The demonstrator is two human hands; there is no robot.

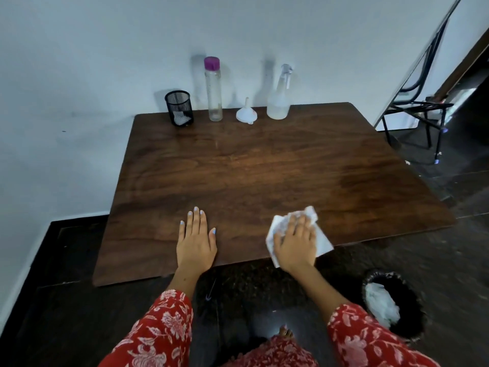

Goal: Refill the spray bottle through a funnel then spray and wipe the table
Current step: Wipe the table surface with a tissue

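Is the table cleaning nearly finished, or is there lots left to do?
Nearly finished, it seems. The spray bottle stands capped at the back beside the upturned funnel, with liquid in it, so refilling looks done. Right now the right hand presses a white tissue on the table at its near edge, while the left hand rests flat. Probably left: finishing the wipe and binning the tissue.

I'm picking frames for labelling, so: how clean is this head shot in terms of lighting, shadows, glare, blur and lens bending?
Head view: dim, bluish light; the capped bottle and spray bottle cast soft shadows on the wall up and left of them; a faint sheen on the table centre, no harsh glare; the right hand and tissue are slightly smeared; wide-angle bending shows in the slanted chair at right.
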